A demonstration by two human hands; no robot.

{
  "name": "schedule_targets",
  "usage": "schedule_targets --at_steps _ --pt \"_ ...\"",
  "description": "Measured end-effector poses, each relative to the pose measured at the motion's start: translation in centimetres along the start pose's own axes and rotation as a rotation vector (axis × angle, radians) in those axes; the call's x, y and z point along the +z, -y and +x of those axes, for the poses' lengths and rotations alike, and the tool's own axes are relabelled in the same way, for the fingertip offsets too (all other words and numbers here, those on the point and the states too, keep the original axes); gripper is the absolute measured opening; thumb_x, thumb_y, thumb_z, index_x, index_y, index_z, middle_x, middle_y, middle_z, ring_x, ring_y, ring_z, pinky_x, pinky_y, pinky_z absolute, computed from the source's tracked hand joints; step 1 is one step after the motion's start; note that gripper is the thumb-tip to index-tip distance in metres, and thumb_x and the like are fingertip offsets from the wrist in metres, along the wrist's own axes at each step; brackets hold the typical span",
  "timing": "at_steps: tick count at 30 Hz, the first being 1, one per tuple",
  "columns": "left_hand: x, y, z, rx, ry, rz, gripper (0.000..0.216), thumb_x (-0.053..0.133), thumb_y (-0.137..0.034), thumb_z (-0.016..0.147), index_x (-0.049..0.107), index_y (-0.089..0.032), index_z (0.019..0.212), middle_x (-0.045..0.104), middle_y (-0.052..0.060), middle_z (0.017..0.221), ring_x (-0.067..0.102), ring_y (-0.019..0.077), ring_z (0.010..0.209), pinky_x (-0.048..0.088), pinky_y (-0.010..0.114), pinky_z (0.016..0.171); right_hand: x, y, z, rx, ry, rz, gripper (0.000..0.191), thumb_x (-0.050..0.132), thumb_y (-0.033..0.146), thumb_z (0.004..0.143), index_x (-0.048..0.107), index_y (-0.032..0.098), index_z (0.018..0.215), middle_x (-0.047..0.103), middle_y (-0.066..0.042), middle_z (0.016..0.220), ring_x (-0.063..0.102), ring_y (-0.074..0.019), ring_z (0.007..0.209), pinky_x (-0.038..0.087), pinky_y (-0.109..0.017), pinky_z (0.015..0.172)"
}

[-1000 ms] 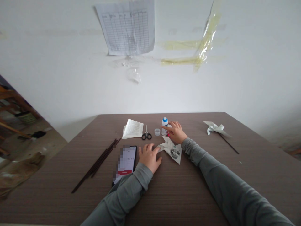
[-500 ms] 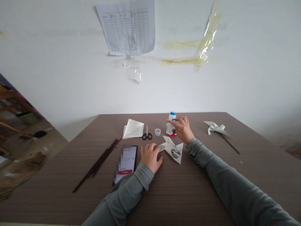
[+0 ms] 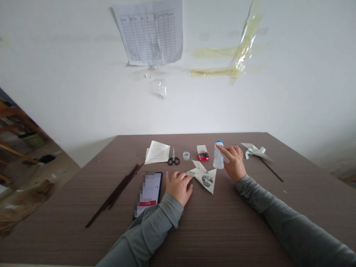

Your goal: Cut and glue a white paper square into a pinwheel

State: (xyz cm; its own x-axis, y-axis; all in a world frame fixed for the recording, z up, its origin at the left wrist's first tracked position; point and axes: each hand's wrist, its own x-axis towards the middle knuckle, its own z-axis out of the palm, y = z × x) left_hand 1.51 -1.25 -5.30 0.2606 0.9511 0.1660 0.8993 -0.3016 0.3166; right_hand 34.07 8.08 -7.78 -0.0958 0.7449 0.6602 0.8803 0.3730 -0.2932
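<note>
My right hand is wrapped round a small white glue bottle with a blue top, holding it upright just right of a small red box of pins. My left hand rests on the brown table, fingers curled, fingertips pressing the left corner of a folded paper pinwheel piece. A small clear cap stands left of the red box.
Black scissors and folded paper lie at the back. A phone is by my left wrist, several dark thin sticks to its left. A finished pinwheel on a stick lies at the right.
My right hand lifted the glue bottle from beside the cap and carried it right, uncovering the red box. My left hand stayed on the paper.
</note>
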Motion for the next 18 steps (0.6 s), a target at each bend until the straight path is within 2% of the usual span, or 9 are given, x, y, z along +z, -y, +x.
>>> schedule_targets --at_steps 5,10,13,18 --pt "-0.1 0.0 0.2 -0.002 0.025 0.005 0.045 0.078 -0.025 0.116 0.098 -0.043 0.152 0.093 0.008 0.162 0.071 0.0467 0.159 0.038 0.092 0.154 0.7 0.7 -0.7 0.019 -0.028 0.050 0.045 0.088 0.040 0.112 0.095 0.035 0.156 0.089 -0.014 0.125 0.076 -0.0457 0.133 0.050 -0.079 0.143" --pt "0.3 0.1 0.5 0.000 0.058 0.024 0.049 0.074 -0.026 0.120 0.093 -0.043 0.162 0.089 0.008 0.168 0.070 0.0445 0.164 0.037 0.093 0.154 1.8 2.0 -0.8 0.060 0.035 0.140 0.020 0.090 0.047 0.113 0.098 0.028 0.117 0.093 -0.017 0.124 0.084 -0.0460 0.134 0.046 -0.082 0.150" --pt "0.5 -0.1 0.7 -0.010 0.057 0.033 0.050 0.075 -0.026 0.121 0.091 -0.043 0.165 0.089 0.009 0.168 0.071 0.0428 0.163 0.038 0.093 0.154 2.6 2.5 -0.9 0.064 0.080 0.188 0.024 0.088 0.049 0.114 0.094 0.029 0.102 0.094 -0.014 0.115 0.087 -0.0452 0.130 0.045 -0.084 0.150" --pt "0.6 -0.6 0.7 -0.008 0.031 0.027 0.054 0.077 -0.025 0.120 0.088 -0.042 0.170 0.089 0.010 0.164 0.073 0.0436 0.161 0.040 0.091 0.154 3.9 3.4 -1.0 0.022 0.080 0.217 0.034 0.084 0.059 0.116 0.091 0.031 0.099 0.094 -0.013 0.112 0.087 -0.0432 0.131 0.044 -0.084 0.152"
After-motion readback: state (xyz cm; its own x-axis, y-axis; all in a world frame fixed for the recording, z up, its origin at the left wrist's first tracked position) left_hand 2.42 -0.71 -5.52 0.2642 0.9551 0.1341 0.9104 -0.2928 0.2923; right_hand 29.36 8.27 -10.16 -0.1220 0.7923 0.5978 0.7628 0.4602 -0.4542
